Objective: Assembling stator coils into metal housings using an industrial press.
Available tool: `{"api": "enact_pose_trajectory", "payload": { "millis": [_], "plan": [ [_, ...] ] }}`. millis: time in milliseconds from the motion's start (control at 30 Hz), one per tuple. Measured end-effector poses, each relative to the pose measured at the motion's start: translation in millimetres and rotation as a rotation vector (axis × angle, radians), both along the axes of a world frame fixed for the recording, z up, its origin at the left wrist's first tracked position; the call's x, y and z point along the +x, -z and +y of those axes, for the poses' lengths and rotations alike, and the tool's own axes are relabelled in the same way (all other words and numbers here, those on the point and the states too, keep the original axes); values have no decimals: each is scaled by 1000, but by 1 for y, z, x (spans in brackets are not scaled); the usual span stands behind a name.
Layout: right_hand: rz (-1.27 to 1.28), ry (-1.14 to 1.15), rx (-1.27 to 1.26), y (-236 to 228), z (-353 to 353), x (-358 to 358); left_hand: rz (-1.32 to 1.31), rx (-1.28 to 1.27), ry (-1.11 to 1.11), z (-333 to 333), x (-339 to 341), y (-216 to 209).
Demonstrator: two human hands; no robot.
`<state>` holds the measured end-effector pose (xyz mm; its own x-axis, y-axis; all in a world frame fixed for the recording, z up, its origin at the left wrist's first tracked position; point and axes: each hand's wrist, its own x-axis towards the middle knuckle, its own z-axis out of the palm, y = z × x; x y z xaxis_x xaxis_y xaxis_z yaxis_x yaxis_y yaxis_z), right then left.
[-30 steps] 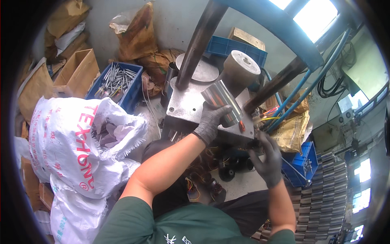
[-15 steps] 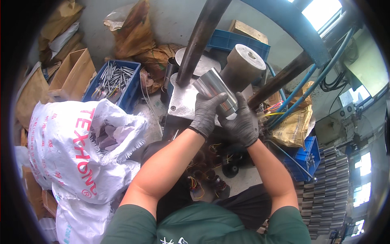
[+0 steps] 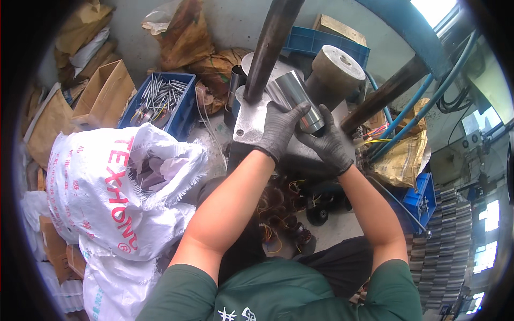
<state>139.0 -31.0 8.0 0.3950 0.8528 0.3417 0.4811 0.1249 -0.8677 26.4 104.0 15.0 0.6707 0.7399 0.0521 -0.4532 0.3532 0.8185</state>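
Note:
A shiny metal cylinder (image 3: pixel 289 92), a sleeve-like tube, is tilted between my hands above the grey metal base of a press (image 3: pixel 251 124). My left hand (image 3: pixel 281 128), in a dark grey glove, wraps its near left side with the thumb over it. My right hand (image 3: pixel 327 143), gloved alike, grips the near right end of it. Just behind the cylinder stands a thick round metal block (image 3: pixel 336 69) with a hole in its top. A dark steel column (image 3: pixel 270 51) rises beside it on the left.
A blue bin of metal shafts (image 3: pixel 166 101) and a white woven sack (image 3: pixel 123 187) stand at left. Wound motor parts with wires (image 3: pixel 278 214) lie below my hands. Blue hoses (image 3: pixel 412 123) hang at right, above a small blue bin (image 3: pixel 420 198) and stacked metal pieces (image 3: pixel 441 246).
The whole view has shifted slightly, moving the scene right. Both hands still hold the cylinder, which now sits a little farther from me, close to the round block.

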Motion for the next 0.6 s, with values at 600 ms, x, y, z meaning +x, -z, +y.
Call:
{"api": "enact_pose_trajectory", "payload": {
  "millis": [600],
  "plan": [
    [-579, 374, -351, 19, 0, 16, 259, -512, 120, 12, 4, 16]
  ]
}}
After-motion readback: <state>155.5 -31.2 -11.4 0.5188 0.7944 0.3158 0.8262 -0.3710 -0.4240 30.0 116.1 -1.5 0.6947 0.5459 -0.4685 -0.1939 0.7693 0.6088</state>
